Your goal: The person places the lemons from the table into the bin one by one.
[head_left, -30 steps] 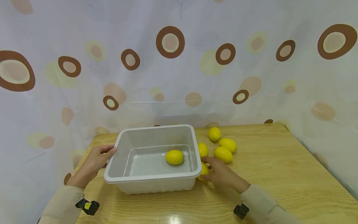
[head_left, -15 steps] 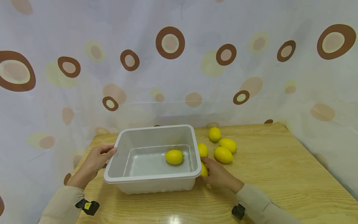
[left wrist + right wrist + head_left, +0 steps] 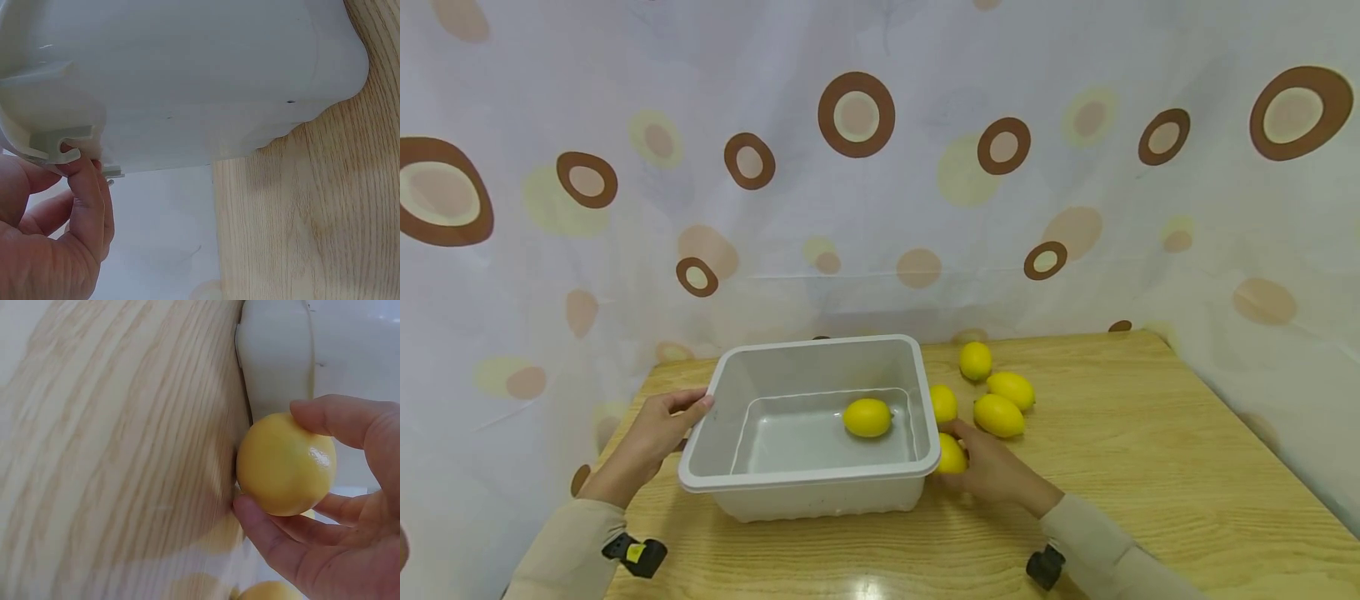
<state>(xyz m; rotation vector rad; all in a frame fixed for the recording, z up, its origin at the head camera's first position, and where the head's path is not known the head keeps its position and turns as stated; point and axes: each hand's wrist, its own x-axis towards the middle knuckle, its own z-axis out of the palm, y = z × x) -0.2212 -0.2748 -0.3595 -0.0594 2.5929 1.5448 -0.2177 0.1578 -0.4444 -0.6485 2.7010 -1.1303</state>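
Note:
A light grey plastic tub stands on the table with one lemon lying inside. At its left side, my left hand grips the rim; in the left wrist view, the fingertips are hooked beneath the rim's lip. Just outside the tub's right wall, my right hand holds another lemon between thumb and fingers, low by the tabletop. The tub's edge covers part of this lemon in the head view. A further lemon sits right behind it, against the tub.
Three more lemons lie to the right of the tub: one at the back, and a pair made up of a rear lemon and a front lemon. A patterned curtain hangs behind the wooden table.
My right hand closed around the lemon and slid slightly left, then shifted a little back to the right with it. My left hand and the tub have stayed in place.

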